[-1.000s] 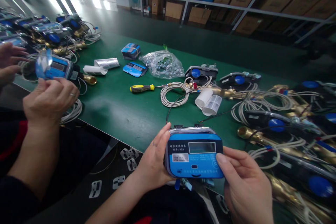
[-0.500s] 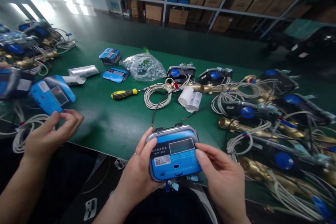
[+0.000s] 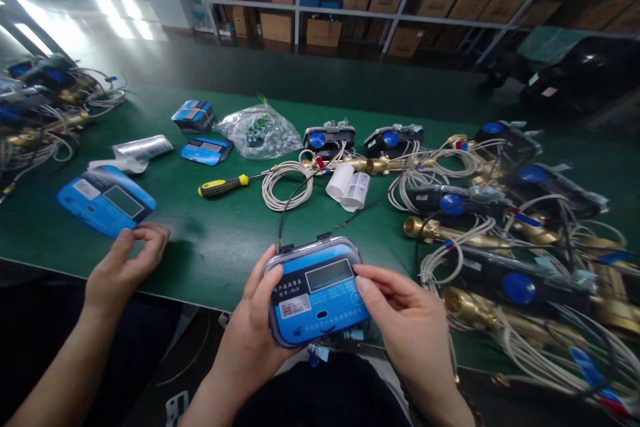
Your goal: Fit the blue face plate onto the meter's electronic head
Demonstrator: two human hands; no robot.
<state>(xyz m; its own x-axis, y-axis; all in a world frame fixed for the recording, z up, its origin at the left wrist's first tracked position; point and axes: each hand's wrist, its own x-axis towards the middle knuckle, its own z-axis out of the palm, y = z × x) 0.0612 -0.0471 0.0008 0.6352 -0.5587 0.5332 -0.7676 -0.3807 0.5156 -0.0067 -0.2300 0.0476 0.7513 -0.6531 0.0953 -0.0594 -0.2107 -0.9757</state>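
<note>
A heat meter unit (image 3: 320,330) with a blue printed face and a grey display window is held just over the table's near edge. My left hand (image 3: 255,320) grips its left side, thumb on the front. On its right edge, the thumb and index finger of my right hand (image 3: 407,317) pinch near the display; the other fingers are curled and partly hidden. A thin black cable (image 3: 284,213) rises from the unit's top left corner. Beyond it lie a coiled white cable (image 3: 287,185), two curled label sheets (image 3: 354,191) and a yellow-and-black screwdriver (image 3: 223,186).
At left, another person's hand (image 3: 131,257) holds a blue face panel (image 3: 107,200). A banded stack of panels (image 3: 193,116) and a clear plastic bag (image 3: 260,131) sit farther back. Meters with brass pipes (image 3: 457,233) and cables crowd the right. Shelves with boxes (image 3: 277,27) stand behind.
The view has shifted slightly, so table things appear farther left. The other person's blue panel has moved away from a dark unit at far left. My hands keep the same hold on the meter.
</note>
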